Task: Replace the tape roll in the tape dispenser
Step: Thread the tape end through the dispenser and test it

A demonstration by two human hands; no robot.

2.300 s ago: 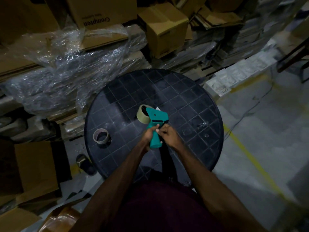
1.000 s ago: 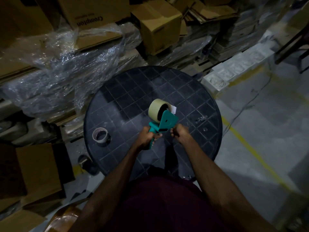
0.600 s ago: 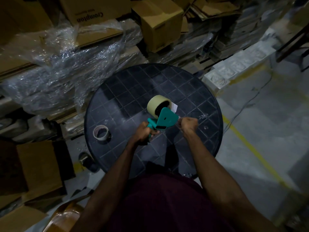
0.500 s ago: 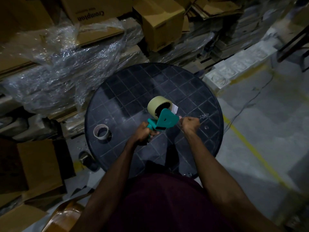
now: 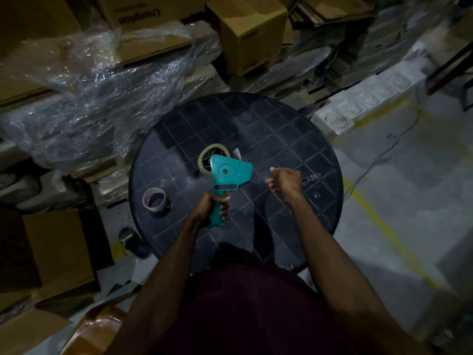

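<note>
My left hand (image 5: 208, 210) grips the handle of the teal tape dispenser (image 5: 230, 172) and holds it above the round black table (image 5: 294, 139). Its flat side faces me. A pale tape roll (image 5: 206, 156) sits in the dispenser, partly hidden behind its body. A small white tab (image 5: 236, 152) sticks out past the roll. My right hand (image 5: 285, 181) hovers to the right of the dispenser, apart from it, with its fingers curled shut. No tape is visible in that hand. A thin, nearly bare tape core (image 5: 154, 199) lies on the table's left part.
Cardboard boxes (image 5: 252, 32) and crumpled clear plastic wrap (image 5: 102, 80) pile up behind and left of the table. White moulded blocks (image 5: 358, 108) lie at the back right. A yellow line (image 5: 384, 226) and a cable cross the grey floor on the right.
My left hand has turned the dispenser so its flat side faces me. My right hand has drawn away from the dispenser's front to the right.
</note>
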